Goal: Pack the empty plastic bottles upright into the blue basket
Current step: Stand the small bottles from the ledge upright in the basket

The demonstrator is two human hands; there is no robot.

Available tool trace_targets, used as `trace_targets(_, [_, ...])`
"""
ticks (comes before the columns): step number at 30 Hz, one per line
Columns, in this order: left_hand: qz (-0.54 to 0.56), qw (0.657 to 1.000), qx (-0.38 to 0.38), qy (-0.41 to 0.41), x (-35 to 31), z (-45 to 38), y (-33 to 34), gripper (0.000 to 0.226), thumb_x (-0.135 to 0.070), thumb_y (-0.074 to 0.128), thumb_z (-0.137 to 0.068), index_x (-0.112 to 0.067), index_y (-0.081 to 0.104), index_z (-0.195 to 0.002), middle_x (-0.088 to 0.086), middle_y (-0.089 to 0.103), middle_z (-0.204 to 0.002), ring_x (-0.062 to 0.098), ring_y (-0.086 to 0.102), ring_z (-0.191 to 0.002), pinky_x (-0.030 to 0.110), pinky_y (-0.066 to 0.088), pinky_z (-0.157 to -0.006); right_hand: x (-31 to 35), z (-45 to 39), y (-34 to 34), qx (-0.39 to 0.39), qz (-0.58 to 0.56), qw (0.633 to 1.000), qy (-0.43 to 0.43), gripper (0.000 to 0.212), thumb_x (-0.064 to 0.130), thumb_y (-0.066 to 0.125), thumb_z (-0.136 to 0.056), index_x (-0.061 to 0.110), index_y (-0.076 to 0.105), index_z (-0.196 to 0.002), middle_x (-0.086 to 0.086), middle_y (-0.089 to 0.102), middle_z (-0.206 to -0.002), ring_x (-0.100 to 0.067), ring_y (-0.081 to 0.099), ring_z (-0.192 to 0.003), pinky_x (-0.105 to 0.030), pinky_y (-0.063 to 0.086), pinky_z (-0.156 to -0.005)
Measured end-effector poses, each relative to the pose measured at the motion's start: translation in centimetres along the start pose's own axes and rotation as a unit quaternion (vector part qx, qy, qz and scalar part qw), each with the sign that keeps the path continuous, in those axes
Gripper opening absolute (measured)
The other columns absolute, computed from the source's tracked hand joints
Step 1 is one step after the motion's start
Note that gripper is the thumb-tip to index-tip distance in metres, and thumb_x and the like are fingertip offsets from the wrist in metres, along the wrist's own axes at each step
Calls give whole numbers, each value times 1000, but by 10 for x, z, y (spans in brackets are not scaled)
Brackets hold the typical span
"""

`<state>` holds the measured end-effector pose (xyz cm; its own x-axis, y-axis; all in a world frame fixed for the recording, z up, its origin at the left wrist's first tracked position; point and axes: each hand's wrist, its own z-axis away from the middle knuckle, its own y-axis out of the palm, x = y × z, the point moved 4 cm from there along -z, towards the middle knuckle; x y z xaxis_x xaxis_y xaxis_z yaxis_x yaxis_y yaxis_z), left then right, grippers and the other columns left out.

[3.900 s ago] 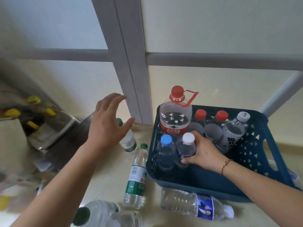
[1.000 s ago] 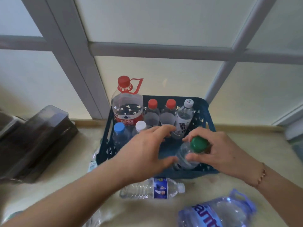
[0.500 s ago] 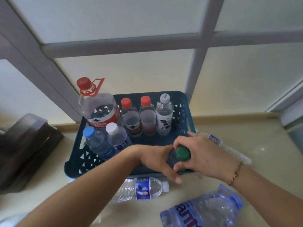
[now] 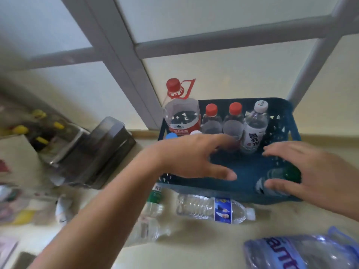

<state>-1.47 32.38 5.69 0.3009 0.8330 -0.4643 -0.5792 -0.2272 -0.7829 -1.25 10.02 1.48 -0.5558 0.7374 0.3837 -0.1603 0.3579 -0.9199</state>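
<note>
The white-capped bottle (image 4: pixel 254 129) in the basket (image 4: pixel 287 121) bears large dark Chinese characters; the red-capped jug (image 4: pixel 181 115) has a red label with white characters too blurred to read. A bottle with a blue label (image 4: pixel 215 209) lies on the beige table (image 4: pixel 204 239), long axis left to right, white cap to the right. A large blue-tinted jug (image 4: pixel 303 253) lies nearby with partial white lettering. The green-capped bottle (image 4: pixel 277 179) stands in the basket's near right corner. The left hand (image 4: pixel 190 158) and right hand (image 4: pixel 314 171) hover above, fingers spread, gripping nothing. Frosted panes in grey frames stand behind.
</note>
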Motion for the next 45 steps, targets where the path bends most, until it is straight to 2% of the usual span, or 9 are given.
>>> trace_targets(4, [164,943,-288,10,48,119,-24,52,-53,63,-88,-32,52,-135,-13,68,-120,8,66,-112,30,53,-96,83,-9,-6,-136,-100,976,-135,36,44,63,-83,15,68,-104,4,68,-106,-11,61,-105,-27,46,-97])
trace_targets(8, [253,807,-528,-78,124,214,28,31,-44,66,-90,-25,66,-113,-1,75,-98,17,72,-94,27,57,-85,160,-25,37,-74,-157,965,-197,33,38,64,-86,12,69,-104,4,67,-105,-12,63,-103,-25,49,-93])
trace_targets(14, [325,679,-601,-267,211,277,130,8,-33,72,-86,-41,71,-88,-9,75,-91,13,71,-87,18,55,-82,223,-60,131,137,-278,950,-38,23,43,56,-91,31,62,-109,17,67,-103,0,62,-99,-21,51,-85])
trace_targets(17, [359,734,-481,-319,249,253,138,8,-28,69,-93,-31,68,-101,-5,74,-97,17,70,-93,41,57,-91,227,-72,167,201,-278,938,43,12,35,55,-94,38,58,-105,15,67,-109,13,59,-98,-5,46,-82])
trace_targets(20, [279,871,-268,-304,276,190,124,30,-41,64,-94,-26,60,-119,-8,70,-108,12,68,-97,37,56,-90,221,-78,191,250,-295,915,115,20,37,50,-97,38,54,-117,13,62,-124,10,56,-108,-8,41,-88])
trace_targets(24, [162,938,-147,-267,280,104,116,57,-51,62,-93,-19,49,-138,5,67,-124,22,63,-109,32,50,-91,213,-83,200,304,-369,852,214,66,70,41,-76,36,49,-133,16,54,-135,5,51,-119,-21,43,-99])
trace_targets(33, [151,968,-54,-192,272,30,133,112,-46,77,-81,-25,-3,-156,17,60,-133,30,68,-102,38,60,-78,202,-82,180,304,-344,854,243,52,67,29,-85,48,45,-131,30,47,-132,14,44,-113,-4,36,-88])
trace_targets(36, [249,944,-56,-209,279,30,137,114,-35,82,-78,-30,-2,-156,16,53,-138,29,68,-93,32,60,-56,208,-84,179,305,-334,861,235,52,63,30,-86,45,43,-134,26,46,-136,20,42,-108,3,34,-77])
trace_targets(45, [341,915,-126,-176,288,37,151,108,-25,78,-75,-29,5,-154,13,63,-117,23,66,-83,29,54,-65,239,-88,173,290,-353,876,154,57,77,37,-71,57,48,-123,22,53,-137,21,43,-121,-11,40,-102])
